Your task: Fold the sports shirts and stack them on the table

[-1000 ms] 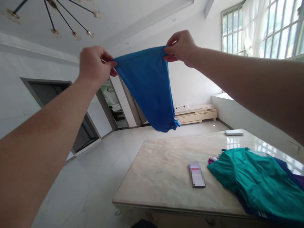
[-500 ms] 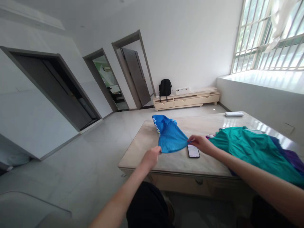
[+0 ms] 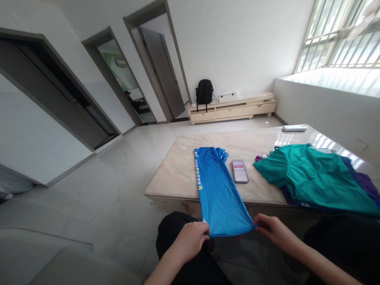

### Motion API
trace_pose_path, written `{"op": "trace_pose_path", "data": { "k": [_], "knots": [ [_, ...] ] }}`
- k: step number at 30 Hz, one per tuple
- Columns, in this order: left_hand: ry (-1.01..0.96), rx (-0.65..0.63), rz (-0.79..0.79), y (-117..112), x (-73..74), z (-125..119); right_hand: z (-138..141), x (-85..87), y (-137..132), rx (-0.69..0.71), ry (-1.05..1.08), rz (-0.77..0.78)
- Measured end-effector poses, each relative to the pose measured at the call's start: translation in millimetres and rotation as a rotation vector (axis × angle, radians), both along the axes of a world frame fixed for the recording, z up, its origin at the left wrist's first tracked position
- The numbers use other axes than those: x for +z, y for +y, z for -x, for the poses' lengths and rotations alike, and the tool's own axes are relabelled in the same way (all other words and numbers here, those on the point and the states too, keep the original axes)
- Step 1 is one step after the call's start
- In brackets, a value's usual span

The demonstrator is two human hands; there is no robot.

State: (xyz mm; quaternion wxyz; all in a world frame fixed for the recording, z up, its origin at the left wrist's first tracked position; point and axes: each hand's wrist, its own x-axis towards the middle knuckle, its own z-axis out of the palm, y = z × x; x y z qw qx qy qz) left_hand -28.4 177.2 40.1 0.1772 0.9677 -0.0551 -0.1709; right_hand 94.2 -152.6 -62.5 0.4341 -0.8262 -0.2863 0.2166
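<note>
A blue T-shirt [image 3: 219, 194], folded lengthwise with printing along its left edge, lies partly on the marble-topped table [image 3: 169, 174]. Its hem hangs out past the front edge, stretched between my hands. My left hand [image 3: 196, 237] pinches the hem's left corner. At the right corner, my right hand [image 3: 268, 227] grips the fabric between thumb and fingers. The sleeve end rests flat toward the table's far side. Just right of the shirt lies a phone [image 3: 240, 171], its screen lit and blurred out.
A pile of clothes with a teal shirt [image 3: 320, 178] on top covers the table's right side. A white oblong case [image 3: 294, 128] sits at the far right corner. Beyond stand a low cabinet [image 3: 231, 114] and a black backpack [image 3: 204, 93]. My knees are under the front edge.
Both hands have come down and toward me, drawing the hem past the table's front edge. The blue shirt, bunched and raised before, now lies stretched out long. The view has tilted down.
</note>
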Motion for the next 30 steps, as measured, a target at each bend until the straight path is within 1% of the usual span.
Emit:
{"op": "trace_pose_path", "data": {
  "k": [2, 4, 9, 12, 14, 16, 18, 21, 23, 25, 26, 27, 28, 29, 30],
  "knots": [
    [0.072, -0.036, 0.014, -1, 8.5, 4, 10, 12.4, -3, 0.028, 0.007, 0.047],
    [0.132, -0.061, 0.031, -4, 12.9, 10, 22, 23.8, -7, 0.053, 0.028, 0.093],
    [0.282, -0.049, 0.091, -11, 12.5, 33, 51, 42.9, -18, 0.105, 0.11, 0.178],
    [0.366, -0.024, 0.213, -7, 16.3, 36, 58, 50.6, -25, 0.128, 0.159, 0.21],
    [0.435, 0.005, 0.335, 3, 23.0, 27, 49, 58.0, -24, 0.155, 0.196, 0.188],
    [0.427, 0.032, 0.42, 17, 32.4, 4, 22, 69.5, -12, 0.169, 0.193, 0.107],
    [0.289, 0.055, 0.423, 37, 43.7, -34, -22, 85.6, 13, 0.141, 0.089, 0.02],
    [0.035, 0.148, 0.332, 69, 63.2, -113, -110, 115.7, 73, 0.013, -0.235, 0.016],
    [-0.122, 0.251, 0.257, 88, 76.2, -169, -169, 136.0, 117, -0.076, -0.303, 0.023],
    [-0.281, 0.371, 0.157, 99, 84.3, -217, -217, 151.0, 155, -0.182, -0.355, 0.048],
    [-0.351, 0.429, 0.103, 101, 84.5, -236, -234, 154.4, 171, -0.236, -0.38, 0.058],
    [-0.411, 0.475, 0.052, 99, 80.9, -250, -246, 154.3, 183, -0.284, -0.405, 0.067],
    [-0.457, 0.504, 0.008, 95, 73.2, -258, -252, 150.0, 191, -0.319, -0.427, 0.072],
    [-0.486, 0.511, -0.027, 88, 61.1, -262, -252, 141.5, 195, -0.336, -0.446, 0.075],
    [-0.497, 0.493, -0.051, 79, 45.0, -260, -247, 128.8, 196, -0.336, -0.459, 0.077]
  ]
}}
